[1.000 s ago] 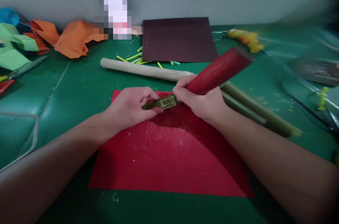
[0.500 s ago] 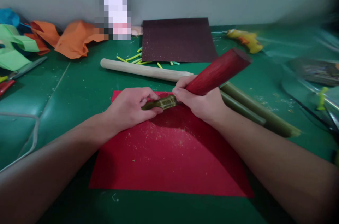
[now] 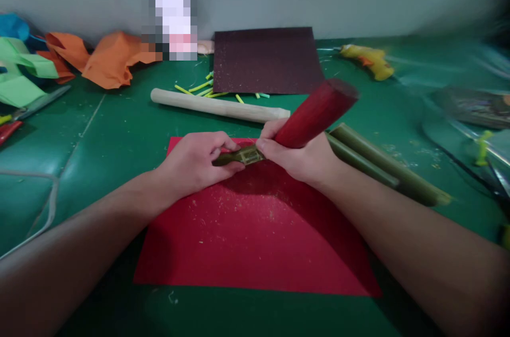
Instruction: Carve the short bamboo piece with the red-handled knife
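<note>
My left hand [image 3: 197,161] is closed on a green bamboo piece [image 3: 250,155], its thumb and fingers pressing from both sides. Pale carved lines form a box pattern on the bamboo's surface. In my right hand [image 3: 311,159] is a tool with a thick red wooden handle [image 3: 316,114], tilted up and to the right. My right thumb and fingertips meet low down at the bamboo's right end, hiding the tool's working tip. Underneath both hands lies a red sheet [image 3: 247,241] sprinkled with fine shavings.
Beyond my hands lie a pale wooden stick [image 3: 219,106] and a dark sheet [image 3: 266,60] over yellow-green sticks. Bamboo lengths [image 3: 382,167] rest right of my hand. A yellow glue gun [image 3: 368,60] sits far right; scissors [image 3: 40,106] and crumpled orange paper [image 3: 109,60] are left.
The red handle's upper end has swung left and slightly down. My right hand has shifted a little left along the bamboo; my left hand stays in place.
</note>
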Tool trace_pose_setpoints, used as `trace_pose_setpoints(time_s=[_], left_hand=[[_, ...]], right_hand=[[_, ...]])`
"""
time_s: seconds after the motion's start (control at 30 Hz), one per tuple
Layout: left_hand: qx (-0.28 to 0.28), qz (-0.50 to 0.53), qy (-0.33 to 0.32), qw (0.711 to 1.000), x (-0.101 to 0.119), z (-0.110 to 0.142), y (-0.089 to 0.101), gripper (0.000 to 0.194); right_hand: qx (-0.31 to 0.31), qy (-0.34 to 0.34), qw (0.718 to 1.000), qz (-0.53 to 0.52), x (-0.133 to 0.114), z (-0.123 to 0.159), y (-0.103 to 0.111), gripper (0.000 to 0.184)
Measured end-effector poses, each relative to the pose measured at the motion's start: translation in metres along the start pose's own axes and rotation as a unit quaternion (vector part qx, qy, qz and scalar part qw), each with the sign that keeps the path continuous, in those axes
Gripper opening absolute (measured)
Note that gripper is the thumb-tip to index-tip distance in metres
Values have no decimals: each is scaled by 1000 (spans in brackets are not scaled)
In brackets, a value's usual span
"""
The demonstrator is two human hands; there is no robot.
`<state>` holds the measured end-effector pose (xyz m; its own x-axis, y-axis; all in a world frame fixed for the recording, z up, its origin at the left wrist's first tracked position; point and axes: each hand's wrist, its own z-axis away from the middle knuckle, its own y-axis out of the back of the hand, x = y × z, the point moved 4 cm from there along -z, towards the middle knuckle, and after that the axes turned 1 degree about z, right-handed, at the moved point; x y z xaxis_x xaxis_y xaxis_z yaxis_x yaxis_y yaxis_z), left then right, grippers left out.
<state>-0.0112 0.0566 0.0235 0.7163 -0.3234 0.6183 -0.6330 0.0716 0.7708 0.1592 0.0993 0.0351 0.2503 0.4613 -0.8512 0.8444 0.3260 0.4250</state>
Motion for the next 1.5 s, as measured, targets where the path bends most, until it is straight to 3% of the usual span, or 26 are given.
trace_pose_setpoints(time_s=[0.47, 0.7, 1.1, 1.27, 1.5], left_hand=[[11, -2, -1, 1000, -2, 0, 0, 24], [9, -10, -5, 1000, 0, 0, 0, 23], [4, -3, 6, 1000, 0, -1, 0, 23], [10, 6, -3, 1000, 0, 0, 0, 22], [9, 4, 6, 1000, -2, 1, -2, 24]], right_hand=[[-29, 0, 1000, 11, -1, 0, -1, 21], [84, -26, 995, -40, 3, 1, 5, 24], [34, 26, 999, -13, 2, -2, 3, 25], [32, 15, 999, -8, 1, 0, 2, 21], [-33, -24, 999, 30, 0, 0, -2, 20]])
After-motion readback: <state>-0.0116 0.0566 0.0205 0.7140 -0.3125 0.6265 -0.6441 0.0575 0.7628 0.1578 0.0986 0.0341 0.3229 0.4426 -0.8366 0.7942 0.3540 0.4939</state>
